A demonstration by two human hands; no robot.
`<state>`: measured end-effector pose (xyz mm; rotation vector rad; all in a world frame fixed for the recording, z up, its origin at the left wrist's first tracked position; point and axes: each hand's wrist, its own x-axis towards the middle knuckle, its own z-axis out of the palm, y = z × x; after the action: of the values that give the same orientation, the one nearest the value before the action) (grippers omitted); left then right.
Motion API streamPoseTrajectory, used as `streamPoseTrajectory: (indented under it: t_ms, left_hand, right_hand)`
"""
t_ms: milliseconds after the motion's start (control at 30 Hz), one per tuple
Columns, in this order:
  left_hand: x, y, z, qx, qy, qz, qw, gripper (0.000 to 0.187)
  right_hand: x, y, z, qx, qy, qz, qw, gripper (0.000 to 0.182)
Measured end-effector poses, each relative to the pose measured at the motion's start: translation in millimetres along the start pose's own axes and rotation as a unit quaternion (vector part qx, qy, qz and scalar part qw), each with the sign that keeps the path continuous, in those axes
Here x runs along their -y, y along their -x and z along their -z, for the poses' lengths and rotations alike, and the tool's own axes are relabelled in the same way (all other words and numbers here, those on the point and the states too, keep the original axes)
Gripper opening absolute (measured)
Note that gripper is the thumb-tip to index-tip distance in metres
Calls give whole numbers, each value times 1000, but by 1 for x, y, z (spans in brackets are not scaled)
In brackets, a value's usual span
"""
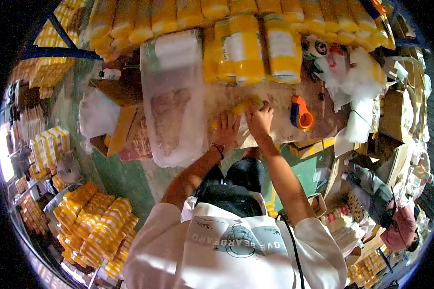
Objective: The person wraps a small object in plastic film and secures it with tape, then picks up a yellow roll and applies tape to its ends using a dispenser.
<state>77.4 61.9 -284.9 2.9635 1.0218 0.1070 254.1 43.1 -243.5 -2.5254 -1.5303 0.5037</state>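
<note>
My left hand (225, 130) lies flat on the wooden table (279, 94) with its fingers spread, close to a clear plastic wrap sheet (171, 108) on its left. My right hand (259, 119) has its fingers closed on a small yellow thing (248, 103) that looks like tape; its exact shape is blurred and partly covered by the fingers. An orange and black tape dispenser (301, 114) lies to the right of this hand. Beyond both hands stand yellow-taped packages (246, 50) with white labels.
Rows of yellow-wrapped packages (188, 13) line the table's back. An opened cardboard box (123, 123) stands left, crumpled plastic (357, 82) right. Stacked yellow parcels (94, 224) rest on the floor at lower left. Another person (395, 212) is at far right.
</note>
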Motion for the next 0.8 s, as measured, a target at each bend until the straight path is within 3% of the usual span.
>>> streamPoseTrajectory:
  t_ms: [100,167,200,267,300,400,500,567,633,700,800]
  left_hand:
    - [6,-12,32,71,50,-5,996,74]
    - [3,-19,28,46,279,7,959,69]
    - [4,-23,28,46,279,8,959,69]
    - [3,-26,31,-16,-8,-82,996,67]
    - [1,-25,27,-19,-10,-80,997,67]
    - [-6,-21,-8,-55,-49,-120,990,63]
    - [-10,-15,-28,-115,-34,-112,986,60]
    - [-2,-4,-26,48,99,-308,945,59]
    - [-7,3,-1,65,119,-306,942,59]
    - [-15,15,37,108,165,-308,931,59]
    - [-10,24,52,159,209,-309,914,59]
  right_hand:
    - [-2,-10,-17,-58,38,21,997,35]
    - [2,-17,-26,-125,67,14,990,31]
    - [-5,-25,-41,-125,67,14,990,31]
    - [-18,-34,-67,-163,37,-33,985,31]
    - [6,-30,-20,-78,113,-1,991,30]
    - [-17,-40,-44,-98,206,84,970,32]
    - [-5,-33,-23,-98,98,24,990,35]
    - [12,-36,-5,-51,142,37,988,37]
    - [19,-46,0,-3,187,50,981,39]
    - [22,-62,-10,57,151,-70,984,40]
    - [32,-76,-7,104,186,-52,976,41]
